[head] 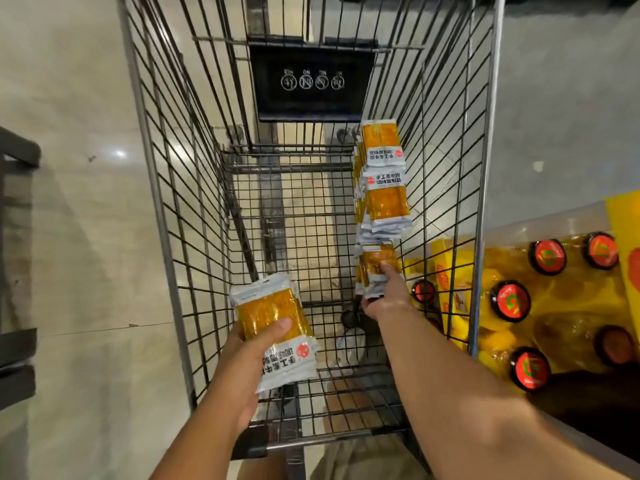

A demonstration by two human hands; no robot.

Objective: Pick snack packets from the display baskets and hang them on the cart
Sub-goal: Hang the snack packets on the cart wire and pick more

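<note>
I look down into a wire shopping cart [173, 188]. My left hand [258, 344] grips a stack of orange-and-white snack packets [277, 327] above the cart's near left corner. My right hand [388, 292] reaches to the cart's right wall and holds a small bunch of the same packets [375, 268] against the wire. Above that bunch, several more packets [381, 181] hang in stacks on the inside of the right wall.
Bottles with red-orange caps [510, 301] and yellow packaging [450, 271] fill a display just outside the cart's right side. A black plate with white icons [311, 81] sits on the cart's far end. A dark shelf edge [17, 154] is at the left, over pale tiled floor.
</note>
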